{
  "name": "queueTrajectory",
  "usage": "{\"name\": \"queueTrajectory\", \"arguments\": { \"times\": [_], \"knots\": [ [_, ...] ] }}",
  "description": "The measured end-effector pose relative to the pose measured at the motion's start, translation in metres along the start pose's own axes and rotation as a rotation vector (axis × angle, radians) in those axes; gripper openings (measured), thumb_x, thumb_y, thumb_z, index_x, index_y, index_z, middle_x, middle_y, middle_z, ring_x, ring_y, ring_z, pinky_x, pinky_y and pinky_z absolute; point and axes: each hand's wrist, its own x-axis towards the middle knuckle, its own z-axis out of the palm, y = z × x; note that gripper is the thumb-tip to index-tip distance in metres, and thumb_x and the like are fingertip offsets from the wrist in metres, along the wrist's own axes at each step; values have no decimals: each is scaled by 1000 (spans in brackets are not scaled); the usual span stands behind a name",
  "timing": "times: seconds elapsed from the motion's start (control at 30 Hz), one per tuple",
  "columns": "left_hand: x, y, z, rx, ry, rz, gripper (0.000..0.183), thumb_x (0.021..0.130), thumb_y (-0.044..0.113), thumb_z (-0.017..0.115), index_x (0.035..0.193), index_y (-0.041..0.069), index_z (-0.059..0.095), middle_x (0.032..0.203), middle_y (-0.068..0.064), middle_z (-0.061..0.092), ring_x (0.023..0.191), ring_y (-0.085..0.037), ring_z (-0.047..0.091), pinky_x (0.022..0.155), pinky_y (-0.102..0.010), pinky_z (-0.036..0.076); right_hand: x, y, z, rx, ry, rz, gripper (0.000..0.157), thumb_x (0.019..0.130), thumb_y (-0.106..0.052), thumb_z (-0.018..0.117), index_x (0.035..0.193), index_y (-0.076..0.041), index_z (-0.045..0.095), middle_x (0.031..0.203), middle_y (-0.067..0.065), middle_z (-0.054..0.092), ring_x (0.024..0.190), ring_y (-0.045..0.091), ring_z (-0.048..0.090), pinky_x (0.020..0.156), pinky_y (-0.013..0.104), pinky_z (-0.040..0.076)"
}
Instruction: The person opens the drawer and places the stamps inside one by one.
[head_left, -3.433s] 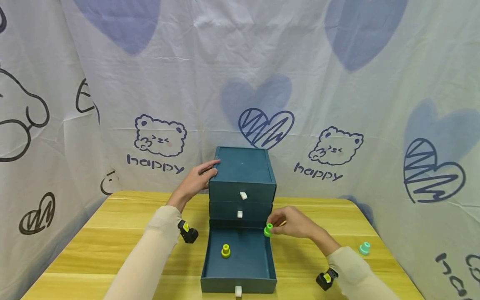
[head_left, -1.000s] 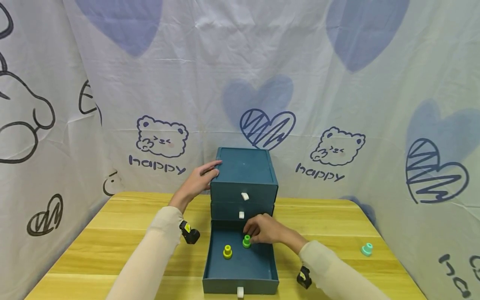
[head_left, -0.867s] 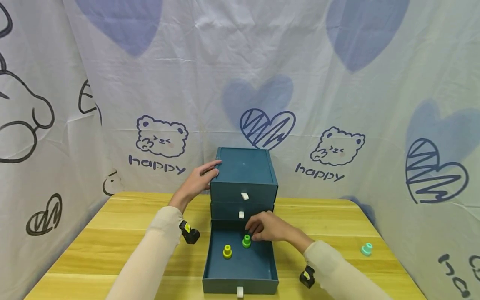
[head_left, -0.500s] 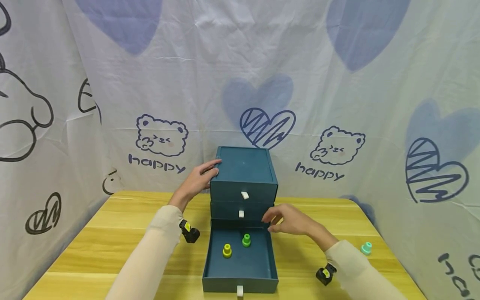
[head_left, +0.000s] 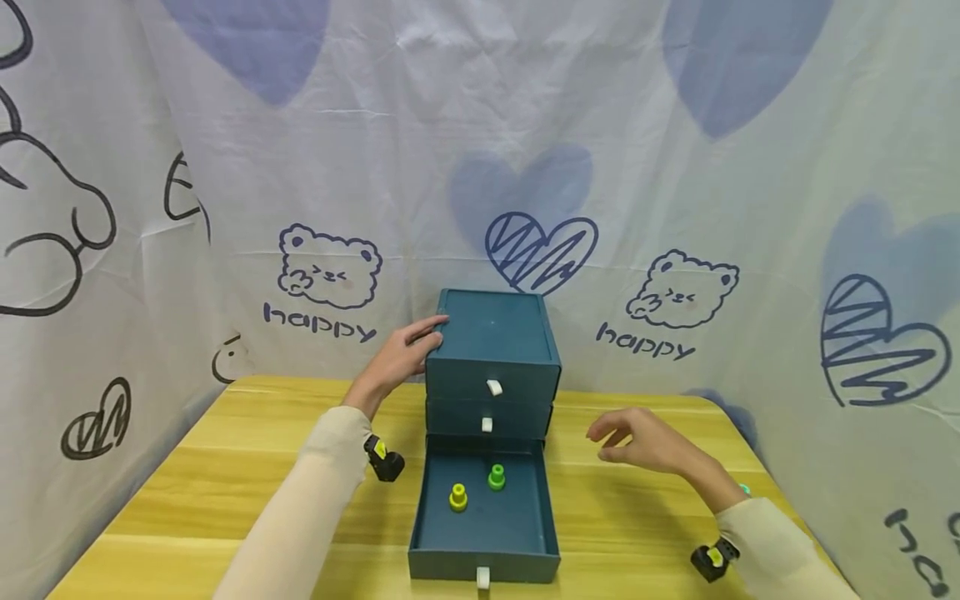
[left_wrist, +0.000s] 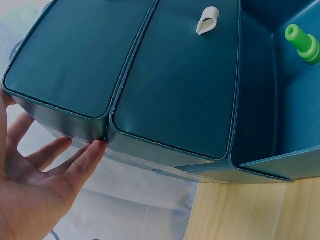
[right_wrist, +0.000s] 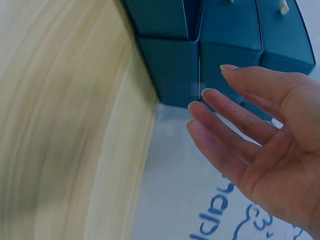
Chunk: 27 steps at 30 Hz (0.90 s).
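A dark teal drawer cabinet [head_left: 491, 329] stands at the back of the table with its bottom drawer [head_left: 491, 565] pulled out. My left hand [head_left: 397, 357] rests against the cabinet's left side, thumb near the top edge; the left wrist view shows its fingers [left_wrist: 86, 162] touching the side wall. Inside the drawer stand a yellow stepped plastic piece [head_left: 458, 498] and a similar green piece [head_left: 497, 477], both upright. Right of the cabinet my right hand [head_left: 648, 442] hovers over the table, fingers loosely bent, holding nothing. A mint-green piece [head_left: 745, 489] is mostly hidden behind the right forearm.
White tab pulls [head_left: 494, 387] stick out from the drawer fronts. The upper two drawers are closed. A wooden table [head_left: 247, 467] carries everything, and a printed white cloth [head_left: 420, 167] hangs behind it and at both sides.
My right hand carried the green piece into the drawer and let it go beside the yellow one. It has since moved out to the right. The left hand stays on the cabinet.
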Motion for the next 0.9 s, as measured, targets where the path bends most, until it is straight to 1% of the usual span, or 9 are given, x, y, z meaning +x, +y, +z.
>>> {"name": "queueTrajectory", "arguments": {
  "times": [0.07, 0.23, 0.3, 0.53, 0.63, 0.73, 0.9],
  "knots": [
    [1, 0, 1, -4, 3, 1, 51, 110, 34, 48, 159, 21, 43, 171, -13, 28, 153, -41, 35, 115, -67, 40, -6, 6, -3, -4, 4, 25, 21, 93, -13, 76, 113, -9, 75, 113, 10, 76, 99, 25, 74, 84, 34, 63],
    [1, -1, 2, -10, 6, 2, 51, 110, 33, 48, 159, 21, 43, 170, -13, 28, 152, -41, 36, 115, -66, 41, -17, 18, -8, -12, 18, 66, 20, 92, -14, 77, 111, -10, 75, 113, 9, 75, 99, 25, 74, 83, 30, 62],
    [1, -1, 2, -10, 6, 1, 51, 110, 33, 48, 159, 21, 43, 170, -13, 29, 152, -41, 36, 115, -66, 41, -22, 23, -10, -13, 28, 70, 20, 91, -12, 77, 110, -9, 75, 111, 10, 76, 97, 25, 75, 81, 26, 61],
    [2, -1, 2, -15, 5, 6, 51, 110, 34, 48, 159, 21, 43, 170, -13, 28, 152, -40, 36, 115, -66, 42, -39, 37, -15, -33, 56, 59, 20, 89, -8, 78, 108, -4, 75, 108, 13, 76, 92, 24, 76, 77, 26, 61],
    [2, -1, 1, -16, 5, 9, 50, 110, 33, 48, 159, 21, 43, 170, -13, 28, 153, -40, 36, 115, -66, 41, -47, 43, -18, -40, 59, 79, 20, 89, -10, 79, 108, -5, 75, 108, 12, 76, 92, 22, 76, 77, 26, 61],
    [2, -1, 1, -10, 5, 10, 50, 110, 33, 47, 158, 21, 43, 170, -13, 28, 153, -40, 35, 115, -67, 41, -55, 49, -23, -59, 70, 99, 19, 88, -10, 79, 107, -6, 75, 107, 11, 76, 90, 17, 75, 77, 25, 61],
    [2, -1, 0, -1, 8, 14, 50, 110, 32, 47, 158, 20, 44, 170, -13, 29, 153, -40, 35, 114, -67, 41, -71, 61, -31, -68, 102, 98, 19, 86, -6, 80, 105, -4, 75, 105, 14, 76, 87, 16, 75, 75, 26, 62]
  ]
}}
